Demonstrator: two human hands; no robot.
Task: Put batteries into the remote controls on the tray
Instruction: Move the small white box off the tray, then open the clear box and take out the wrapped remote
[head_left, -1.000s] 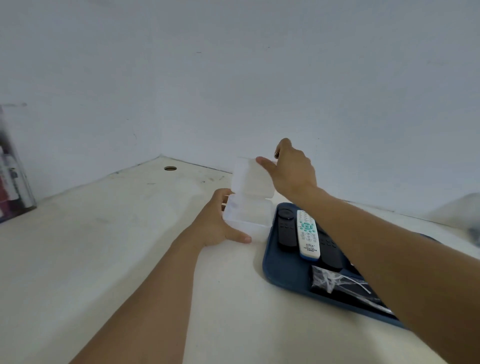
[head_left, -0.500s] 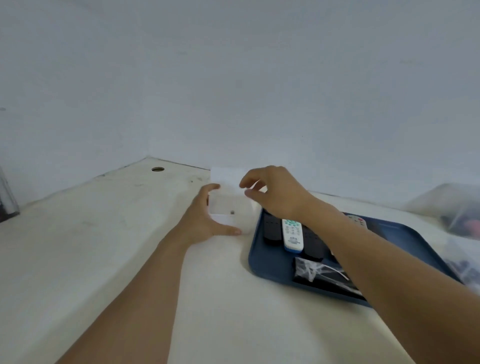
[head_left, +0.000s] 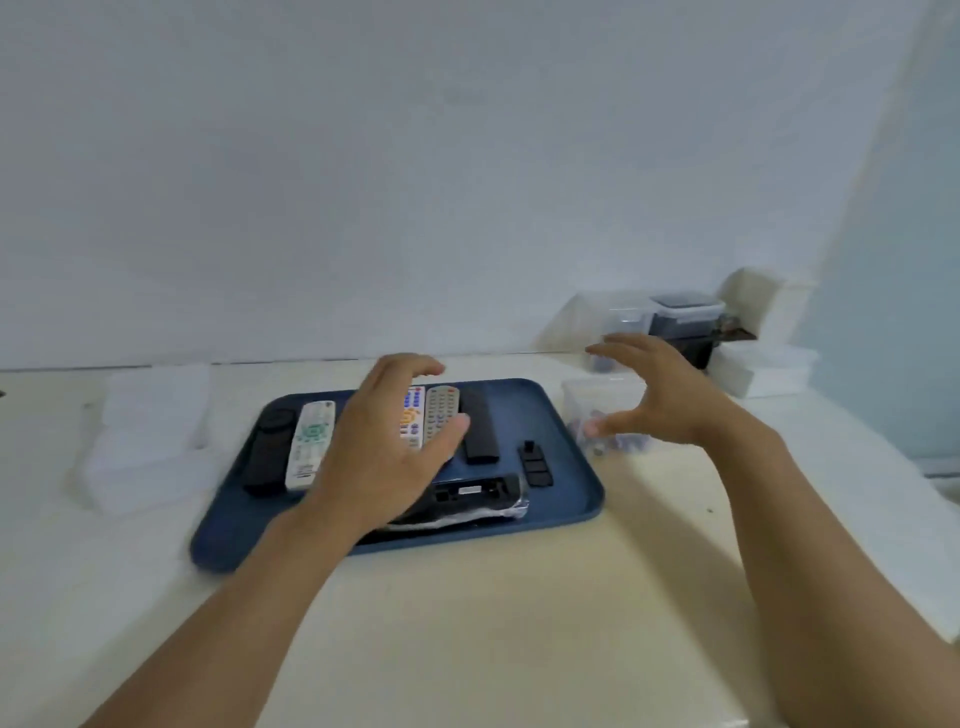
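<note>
At frame centre-left the remotes (head_left: 311, 441) lie on the tray (head_left: 571, 467), long axes running away from you; your left hand (head_left: 384, 457) hovers over them, fingers spread, holding nothing; just off the tray's right edge stands the clear tub (head_left: 597, 410) that seems to hold batteries; your right hand (head_left: 660, 395), nearer, is cupped wide beside it, gripping nothing; bare tabletop lies nearest you.
</note>
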